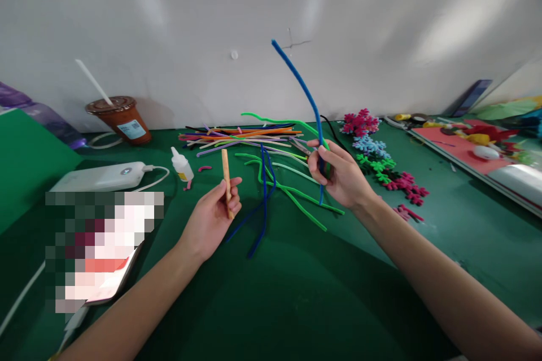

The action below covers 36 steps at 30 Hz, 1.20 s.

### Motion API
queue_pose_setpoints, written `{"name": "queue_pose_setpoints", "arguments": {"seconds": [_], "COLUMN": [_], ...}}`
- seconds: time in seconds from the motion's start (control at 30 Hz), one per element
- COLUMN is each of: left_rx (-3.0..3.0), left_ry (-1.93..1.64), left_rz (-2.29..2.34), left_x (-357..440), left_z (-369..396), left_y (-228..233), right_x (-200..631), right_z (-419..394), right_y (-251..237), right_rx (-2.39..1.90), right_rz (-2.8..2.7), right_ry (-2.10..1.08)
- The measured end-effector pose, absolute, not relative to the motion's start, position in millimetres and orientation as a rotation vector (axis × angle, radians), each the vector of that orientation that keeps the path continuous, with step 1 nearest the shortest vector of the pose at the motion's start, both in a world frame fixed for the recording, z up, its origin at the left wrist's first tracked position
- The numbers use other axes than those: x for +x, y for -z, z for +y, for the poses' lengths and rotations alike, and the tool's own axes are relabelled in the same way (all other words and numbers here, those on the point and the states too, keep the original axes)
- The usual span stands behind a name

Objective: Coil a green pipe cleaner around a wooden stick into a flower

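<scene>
My left hand (215,217) is closed around a short wooden stick (226,172), held nearly upright between thumb and fingers. In my right hand (341,172) a blue pipe cleaner (302,86) is pinched; it curves up and to the left, and its lower end pokes out below the fingers. A green pipe cleaner (279,119) also runs into the right hand's grip. Between and beyond my hands lie loose dark blue pipe cleaners (265,203) and green pipe cleaners (302,208). Scissors (300,146), partly hidden, lie just left of my right hand.
Behind is a pile of mixed pipe cleaners (241,136) against the white wall. On the left stand a glue bottle (182,164), a drink cup (127,121), a power bank (101,176) and a phone (116,276). Colourful fuzzy flower shapes (372,146) and a red board (449,149) lie right.
</scene>
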State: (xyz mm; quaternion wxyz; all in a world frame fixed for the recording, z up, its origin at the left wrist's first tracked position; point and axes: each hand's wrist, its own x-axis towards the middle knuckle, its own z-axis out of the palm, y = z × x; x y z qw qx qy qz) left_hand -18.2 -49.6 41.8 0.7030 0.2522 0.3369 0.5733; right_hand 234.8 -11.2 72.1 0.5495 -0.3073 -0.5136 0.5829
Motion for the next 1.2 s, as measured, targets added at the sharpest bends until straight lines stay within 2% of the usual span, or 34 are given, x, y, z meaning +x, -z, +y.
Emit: {"name": "queue_pose_setpoints", "arguments": {"seconds": [0.6,0.7,0.87,0.93,1.2], "left_rx": [0.558,0.562,0.510,0.456,0.492], "left_ry": [-1.275,-1.279,-1.437,-1.487,-1.640], "left_rz": [0.753,0.750,0.781,0.793,0.890], "left_x": [-17,-18,-24,-25,-31], "left_z": [-49,-49,-44,-42,-42], "left_y": [-42,-42,-40,-39,-40], "right_x": [236,237,240,241,246], "right_z": [-11,-13,-18,-18,-9], "right_y": [-73,-76,-79,-76,-65], "right_rx": [-0.754,-0.879,-1.303,-1.325,-1.134], "right_rz": [-1.256,-1.470,-2.364,-2.533,-2.482], "right_ry": [-1.349,-1.212,-0.543,-0.392,-0.408]}}
